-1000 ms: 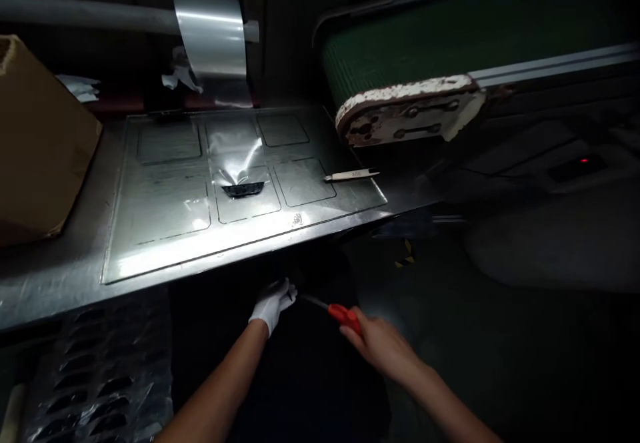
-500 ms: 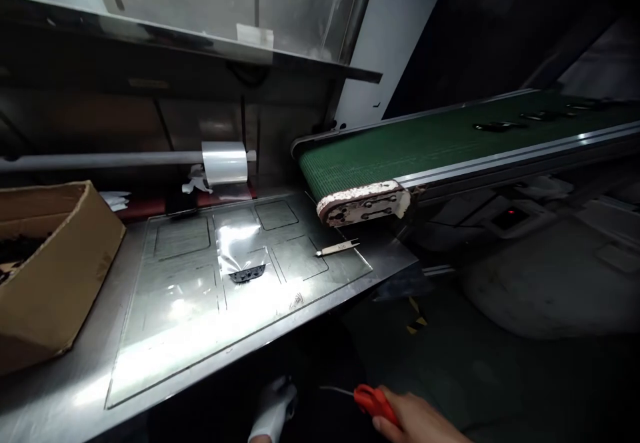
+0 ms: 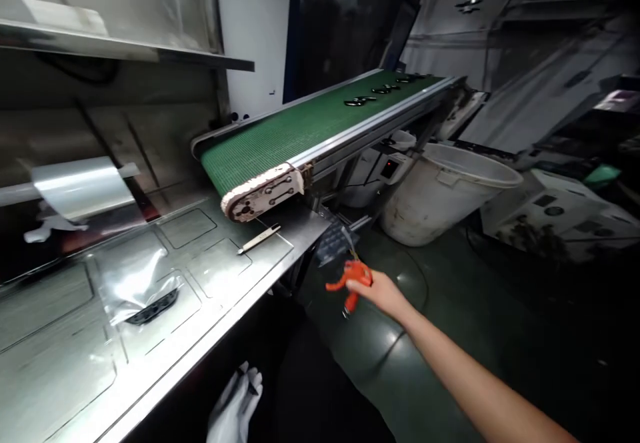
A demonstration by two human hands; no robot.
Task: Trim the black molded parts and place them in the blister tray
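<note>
My right hand (image 3: 373,286), bare, is wrapped round an orange-red air blow gun (image 3: 357,273), held out over the floor beyond the table corner. The gun's thin nozzle points up and away. Low in front of my dark clothing, my left hand (image 3: 239,393) wears a white glove. Its fingers are curled, with a dark patch between them that I cannot make out. On the metal table (image 3: 310,229) lies a black plastic part (image 3: 154,306) at the edge of a clear film bag (image 3: 135,283). A pale slim tool like tweezers (image 3: 259,239) rests nearer the table's right end.
A green conveyor belt (image 3: 280,133) rises to the right, carrying several glossy black parts (image 3: 360,101). A roll of clear film (image 3: 83,186) hangs on a bar at the left. Behind the right arm stand a large white bin (image 3: 415,196) and a light-coloured machine (image 3: 545,209).
The view has swung right, and the cardboard box has left it. My right arm has reached farther forward with the blow gun, whose nozzle now points away. The left hand stays low.
</note>
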